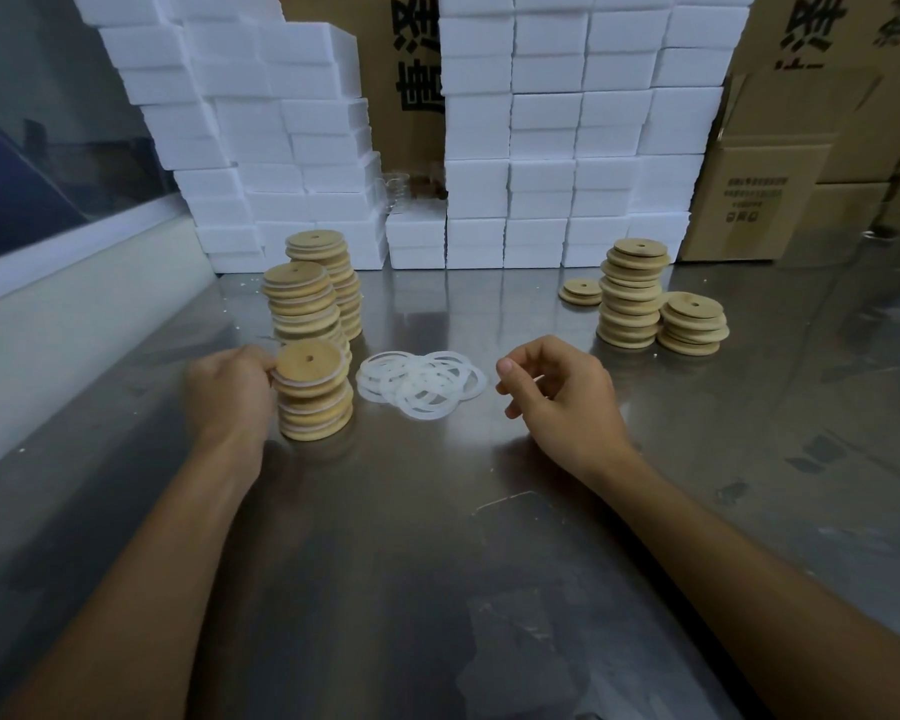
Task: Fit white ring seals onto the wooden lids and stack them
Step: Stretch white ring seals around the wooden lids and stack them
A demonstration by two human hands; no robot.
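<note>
Head view: my left hand (230,389) pinches a light, stiff lid (310,362) by its rim atop the stack (315,407); my right hand (557,389) hangs loosely curled, holding nothing, beside floppy rings (422,384).

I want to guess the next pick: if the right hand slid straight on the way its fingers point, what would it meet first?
Probably the pile of white ring seals lying on the steel table: the right hand points leftward at it, nothing between, though its height is unclear.

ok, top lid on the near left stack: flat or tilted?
Tilted. The top lid leans toward the camera on the near stack, left hand gripping its edge.
</note>
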